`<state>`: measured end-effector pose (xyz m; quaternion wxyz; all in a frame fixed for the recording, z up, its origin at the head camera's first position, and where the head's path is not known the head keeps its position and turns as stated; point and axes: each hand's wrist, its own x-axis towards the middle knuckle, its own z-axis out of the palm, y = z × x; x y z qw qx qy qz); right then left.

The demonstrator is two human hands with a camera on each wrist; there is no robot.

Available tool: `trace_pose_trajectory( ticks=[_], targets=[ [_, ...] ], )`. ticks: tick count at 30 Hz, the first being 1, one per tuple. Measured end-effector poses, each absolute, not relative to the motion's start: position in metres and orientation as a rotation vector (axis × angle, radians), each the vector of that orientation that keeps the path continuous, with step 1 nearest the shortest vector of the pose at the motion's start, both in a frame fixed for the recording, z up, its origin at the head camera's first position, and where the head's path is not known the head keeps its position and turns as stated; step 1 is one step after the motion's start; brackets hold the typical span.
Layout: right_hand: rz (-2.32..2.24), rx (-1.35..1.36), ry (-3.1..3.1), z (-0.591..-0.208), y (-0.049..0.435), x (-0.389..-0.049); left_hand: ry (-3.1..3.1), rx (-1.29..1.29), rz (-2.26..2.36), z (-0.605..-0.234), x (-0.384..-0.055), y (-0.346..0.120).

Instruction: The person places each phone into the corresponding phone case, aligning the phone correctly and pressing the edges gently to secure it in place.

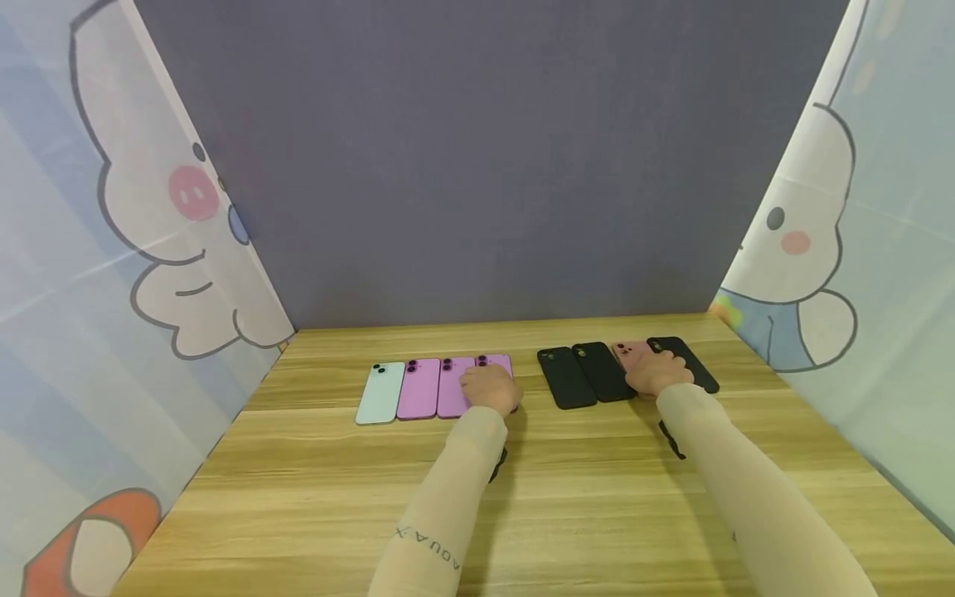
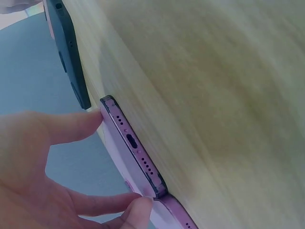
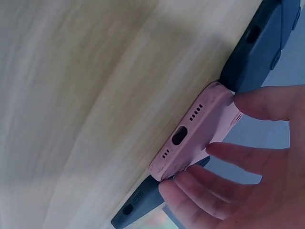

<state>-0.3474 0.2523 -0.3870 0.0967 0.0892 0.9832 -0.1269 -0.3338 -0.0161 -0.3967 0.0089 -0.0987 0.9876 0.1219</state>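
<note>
My left hand [image 1: 492, 390] is over the rightmost purple phone [image 1: 501, 360] of the left row. In the left wrist view the thumb touches one long edge of that phone and the fingers meet the opposite edge, its charging port facing the camera. My right hand [image 1: 660, 373] is on a pink phone case [image 1: 627, 348] in the right row. Seen from the right wrist, its thumb is at one side of the case, one finger touches the back and other fingers lie along the far side. Both things rest flat on the table.
Two more purple phones [image 1: 419, 390] and a pale mint phone [image 1: 380, 395] continue the left row. Black phone cases [image 1: 569, 381] lie left of the pink one, another black case [image 1: 697, 366] right of it. A grey panel [image 1: 492, 166] stands behind the wooden table [image 1: 298, 497].
</note>
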Motion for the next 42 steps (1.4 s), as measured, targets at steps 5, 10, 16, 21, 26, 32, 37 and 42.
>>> trace_pose_trajectory(
  ticks=[5,10,16,21,26,32,37,42],
  targets=[
    [-0.446,0.296,2.908,-0.387,0.252,-0.346,3.088,-0.35,0.348,-0.398,-0.333,-0.013],
    [-0.509,0.287,2.9,-0.387,0.254,-0.345,3.097,-0.341,0.279,-0.403,-0.329,-0.009],
    [-0.486,0.331,2.854,-0.385,0.25,-0.347,3.076,-0.277,0.159,-0.402,-0.322,-0.005],
    [-0.472,0.328,2.848,-0.384,0.249,-0.348,3.08,-0.236,0.125,-0.403,-0.32,-0.006],
    [-0.476,0.326,2.845,-0.383,0.251,-0.346,3.114,-0.207,0.134,-0.406,-0.318,-0.008],
    [-0.469,0.319,2.852,-0.384,0.253,-0.345,3.132,-0.186,0.144,-0.402,-0.312,-0.005],
    [-0.473,0.323,2.85,-0.384,0.254,-0.344,3.107,-0.215,0.173,-0.399,-0.314,-0.003],
    [-0.479,0.337,2.84,-0.383,0.252,-0.344,3.071,-0.302,0.269,-0.396,-0.321,-0.004]
  ],
)
